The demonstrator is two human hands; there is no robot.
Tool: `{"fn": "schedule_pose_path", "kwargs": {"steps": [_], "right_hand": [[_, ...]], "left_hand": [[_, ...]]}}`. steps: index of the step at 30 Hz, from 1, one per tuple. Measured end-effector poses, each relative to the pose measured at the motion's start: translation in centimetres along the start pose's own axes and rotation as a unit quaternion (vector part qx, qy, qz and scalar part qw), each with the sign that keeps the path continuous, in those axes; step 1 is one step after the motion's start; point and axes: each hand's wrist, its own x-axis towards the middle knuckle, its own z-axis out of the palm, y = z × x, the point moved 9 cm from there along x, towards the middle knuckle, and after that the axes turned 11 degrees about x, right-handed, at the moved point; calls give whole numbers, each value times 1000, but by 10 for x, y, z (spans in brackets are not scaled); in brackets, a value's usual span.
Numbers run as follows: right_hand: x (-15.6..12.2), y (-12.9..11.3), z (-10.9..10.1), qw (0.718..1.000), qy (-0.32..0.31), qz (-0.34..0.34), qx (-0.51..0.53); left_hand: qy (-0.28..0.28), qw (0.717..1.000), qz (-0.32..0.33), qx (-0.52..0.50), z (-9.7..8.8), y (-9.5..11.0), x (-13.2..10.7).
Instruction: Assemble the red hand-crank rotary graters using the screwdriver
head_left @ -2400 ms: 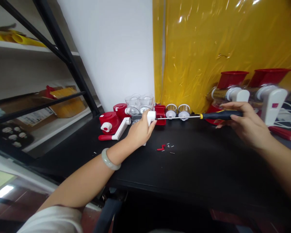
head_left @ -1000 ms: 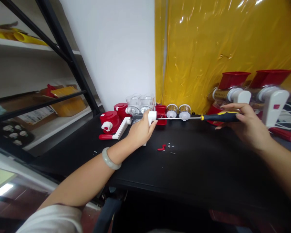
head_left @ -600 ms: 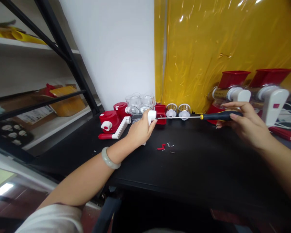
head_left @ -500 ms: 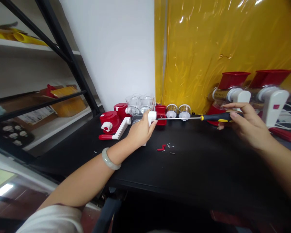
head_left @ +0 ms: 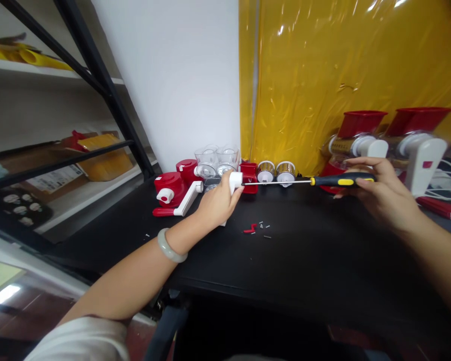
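Observation:
My left hand (head_left: 218, 201) is closed around a white plastic part (head_left: 235, 180) with a round end, most of it hidden by my fingers. In my right hand (head_left: 387, 195) is a screwdriver (head_left: 338, 180) with a black and yellow handle, held level by thumb and fingers. Its thin shaft runs left, and the tip meets the right side of the white part near my left thumb. Below, on the black table (head_left: 304, 260), lie a small red piece (head_left: 250, 229), several tiny screws (head_left: 261, 225) and a short dark pin (head_left: 267, 237).
Red grinder bodies (head_left: 171, 188), a white crank with a red handle (head_left: 188, 199), clear hoppers (head_left: 227, 156) and metal grating drums (head_left: 285, 173) stand along the back. Assembled graters (head_left: 417, 150) and white cables (head_left: 447, 183) are at right. A shelf rack (head_left: 108, 90) rises at left.
The screwdriver has turned about its axis, showing more yellow on the handle. My right fingers have shifted slightly on it; my left hand and the white part stay in place.

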Motion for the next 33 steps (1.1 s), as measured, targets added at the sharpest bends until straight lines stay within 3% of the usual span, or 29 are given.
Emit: {"fn": "schedule_pose_path", "kwargs": {"steps": [15,24,33], "right_hand": [[0,1,4,994,-3,26,-109],[1,5,4,999,-20,24,-7],[1,8,1,999,-24,36,-26]], "left_hand": [[-18,1000,-12,1,0,0,2],[-21,1000,-19,11,-1,-1,4],[-24,999,-19,16,-1,0,4]]}}
